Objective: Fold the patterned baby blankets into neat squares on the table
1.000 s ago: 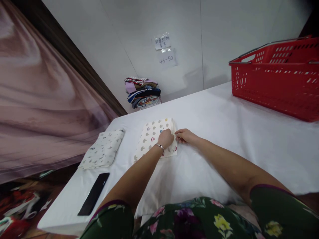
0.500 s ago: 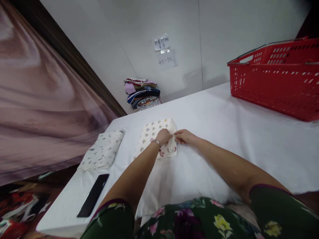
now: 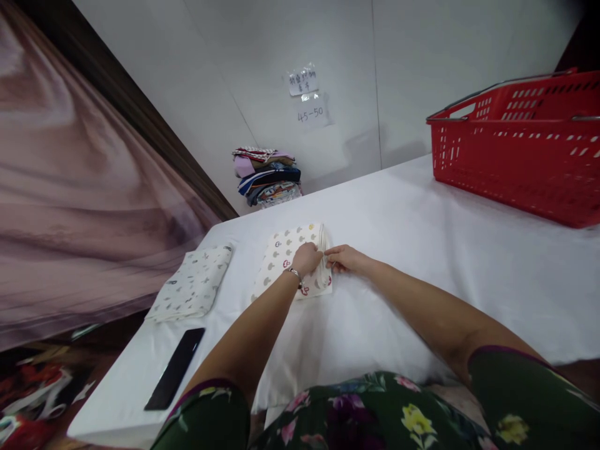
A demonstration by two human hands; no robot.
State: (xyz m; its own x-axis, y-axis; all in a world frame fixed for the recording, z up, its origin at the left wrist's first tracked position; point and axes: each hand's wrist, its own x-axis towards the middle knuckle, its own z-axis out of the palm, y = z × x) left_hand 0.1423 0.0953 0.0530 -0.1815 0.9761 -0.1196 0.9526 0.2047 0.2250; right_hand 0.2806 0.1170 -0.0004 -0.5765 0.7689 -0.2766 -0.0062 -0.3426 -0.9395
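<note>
A cream cloth (image 3: 276,262) printed with grey, red and yellow mushroom-like shapes lies folded in layers on the white-covered table (image 3: 394,219). On its right, layered edge my left hand (image 3: 307,258) is closed, thumb and fingers pinching the fabric. My right hand (image 3: 344,258) meets that same edge from the right, its fingertips pinched on the layers close to the left fingertips. The exact grip of the right fingers is partly hidden. Left of these sits a second folded white cloth (image 3: 192,284) with small dark prints, untouched.
A dark flat phone-like slab (image 3: 175,369) lies near the table's left front edge. At the back, folded clothes (image 3: 269,175) are stacked against the wall. The red plastic basket (image 3: 510,156) stands at the right rear. A pink curtain (image 3: 94,187) hangs at left.
My right hand's fingertips have shifted very slightly left along the cloth's edge. Otherwise the cloth and my left hand look almost the same.
</note>
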